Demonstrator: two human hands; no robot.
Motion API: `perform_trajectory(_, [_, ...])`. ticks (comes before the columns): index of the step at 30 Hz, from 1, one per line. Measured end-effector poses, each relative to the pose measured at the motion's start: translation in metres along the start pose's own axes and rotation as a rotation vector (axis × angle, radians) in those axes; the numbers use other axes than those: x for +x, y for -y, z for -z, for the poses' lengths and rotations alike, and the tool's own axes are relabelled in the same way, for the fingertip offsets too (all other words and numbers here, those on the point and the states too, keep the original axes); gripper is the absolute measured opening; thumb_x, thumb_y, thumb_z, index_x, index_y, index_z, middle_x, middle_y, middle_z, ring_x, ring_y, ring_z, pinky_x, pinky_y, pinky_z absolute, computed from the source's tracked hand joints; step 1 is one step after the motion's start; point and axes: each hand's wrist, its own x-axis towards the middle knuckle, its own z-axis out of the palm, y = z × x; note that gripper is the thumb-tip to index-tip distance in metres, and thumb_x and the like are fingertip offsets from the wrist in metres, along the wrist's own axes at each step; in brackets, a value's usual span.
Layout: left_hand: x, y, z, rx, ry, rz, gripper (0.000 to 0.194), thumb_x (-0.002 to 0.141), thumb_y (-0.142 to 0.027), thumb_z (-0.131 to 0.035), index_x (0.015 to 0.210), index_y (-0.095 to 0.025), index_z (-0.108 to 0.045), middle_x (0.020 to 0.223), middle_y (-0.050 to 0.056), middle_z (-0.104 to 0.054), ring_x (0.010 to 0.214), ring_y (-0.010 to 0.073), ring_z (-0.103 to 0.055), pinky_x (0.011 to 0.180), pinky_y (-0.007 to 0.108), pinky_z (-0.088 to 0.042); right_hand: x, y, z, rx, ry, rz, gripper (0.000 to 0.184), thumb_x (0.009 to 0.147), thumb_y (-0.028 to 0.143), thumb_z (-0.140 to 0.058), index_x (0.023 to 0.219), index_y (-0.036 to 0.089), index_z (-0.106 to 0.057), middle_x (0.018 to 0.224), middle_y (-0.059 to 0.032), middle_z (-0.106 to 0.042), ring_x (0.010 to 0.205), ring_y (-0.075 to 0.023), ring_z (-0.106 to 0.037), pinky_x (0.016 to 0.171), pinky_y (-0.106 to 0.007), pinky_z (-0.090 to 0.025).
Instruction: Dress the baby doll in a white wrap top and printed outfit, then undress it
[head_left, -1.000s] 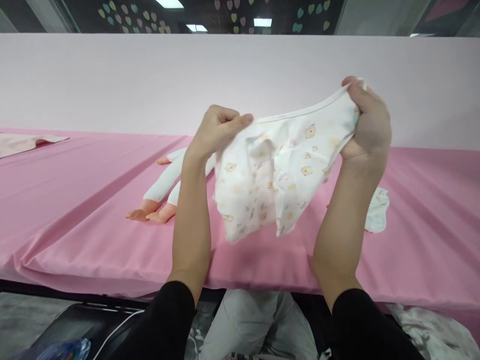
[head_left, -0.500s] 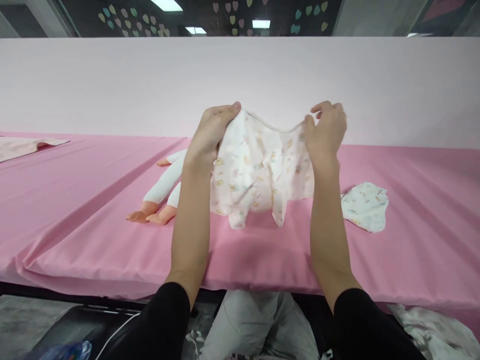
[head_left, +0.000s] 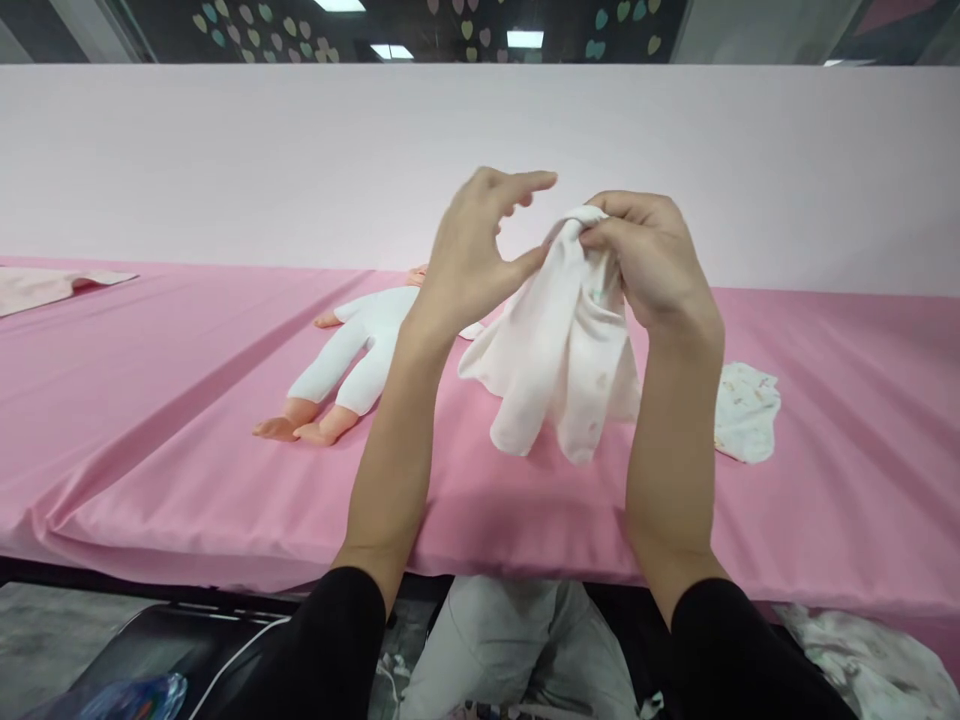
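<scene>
Your right hand [head_left: 656, 258] is closed on the bunched top of a pale garment [head_left: 551, 350], thumb and fingers pinching it just below the rim of the wall [head_left: 480, 150] as you see it. Your left hand [head_left: 474, 245] is spread, its fingers raised and apart from its thumb, with the thumb tip right by the garment's upper fold; you cannot tell from here whether it touches. The garment hangs between your two hands in front of you, over the pink-covered tabletop [head_left: 187, 430], its lower part falling in loose folds with two rounded ends. Left of your left forearm lies a doll [head_left: 382, 325] in a white suit, bare feet pointing toward the near left, its upper part partly hidden behind your hand. Just right of your right forearm rests a small white printed cloth [head_left: 748, 412]. Far to the left, a pale pink cloth [head_left: 52, 288] lies flat with one corner turned up. Below the tabletop's near edge, at lower right, sits a whitish heap of fabric [head_left: 874, 660].
</scene>
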Motion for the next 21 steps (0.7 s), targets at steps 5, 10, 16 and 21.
perform_trajectory(5, [-0.003,-0.01,-0.002,-0.161,0.226,0.096,0.017,0.078,-0.037,-0.062,0.086,-0.022,-0.06,0.092,-0.002,-0.061,0.097,0.0196,-0.061,0.072,0.027,-0.05,-0.009,0.023,-0.008,-0.087,-0.1,-0.054,0.017,0.075,0.012,-0.045,0.063,0.024,-0.049,0.063,0.0003,-0.05,0.061,-0.0143,-0.05,0.053,-0.024,-0.042])
perform_trajectory(10, [-0.006,-0.016,-0.005,-0.215,0.22,0.199,0.022,0.082,-0.043,-0.058,0.093,-0.024,-0.058,0.089,-0.002,-0.059,0.089,0.0188,-0.064,0.063,0.024,-0.047,-0.012,0.024,-0.006,-0.182,-0.144,0.023,0.011,0.081,0.017,-0.051,0.086,0.027,-0.05,0.065,0.0031,-0.05,0.056,-0.0136,-0.05,0.053,-0.025,-0.042])
perform_trajectory(16, [0.001,-0.004,-0.013,-0.018,0.132,0.128,0.016,0.084,-0.036,-0.055,0.083,-0.02,-0.058,0.077,0.0,-0.055,0.086,0.0197,-0.06,0.068,0.028,-0.044,-0.01,0.013,-0.006,-0.887,-0.333,0.203,0.026,0.079,0.01,-0.053,0.1,0.026,-0.054,0.085,-0.001,-0.058,0.074,-0.0187,-0.055,0.073,-0.032,-0.04])
perform_trajectory(21, [0.006,0.006,-0.016,0.098,0.008,0.068,0.006,0.08,-0.024,-0.056,0.076,-0.021,-0.059,0.07,0.001,-0.056,0.081,0.0186,-0.055,0.07,0.03,-0.039,-0.003,0.001,-0.013,-1.206,-0.207,0.063,0.028,0.077,-0.001,-0.042,0.079,0.019,-0.061,0.082,-0.005,-0.059,0.072,-0.0193,-0.054,0.068,-0.032,-0.039])
